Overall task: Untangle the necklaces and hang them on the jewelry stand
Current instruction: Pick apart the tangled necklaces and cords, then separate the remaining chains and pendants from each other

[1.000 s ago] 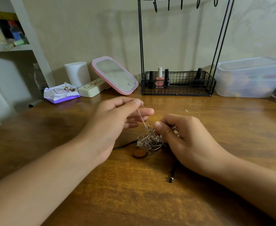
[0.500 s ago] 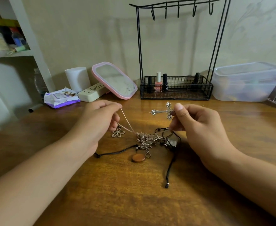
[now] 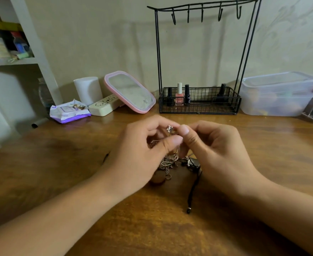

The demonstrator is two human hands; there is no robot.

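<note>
Head view: behind, black jewelry stand [image 3: 200,58] with five bare hooks, four polish bottles [image 3: 179,95] in its wire basket, pink-framed mirror [image 3: 131,92] left, clear plastic tub [image 3: 277,95] right. Mid-table [image 3: 59,163], tangled necklaces [image 3: 167,163], partly hidden under both hands; black cord [image 3: 193,191] trailing toward camera. Left hand [image 3: 142,154] and right hand [image 3: 216,150] raised together, fingers curled, pinching small silver pendant [image 3: 170,129].

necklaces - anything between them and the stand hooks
Nothing visible. The table between the necklaces and the stand is bare, and its hooks hang empty. The necklaces are tangled together, both hands pinching a pendant.
</note>
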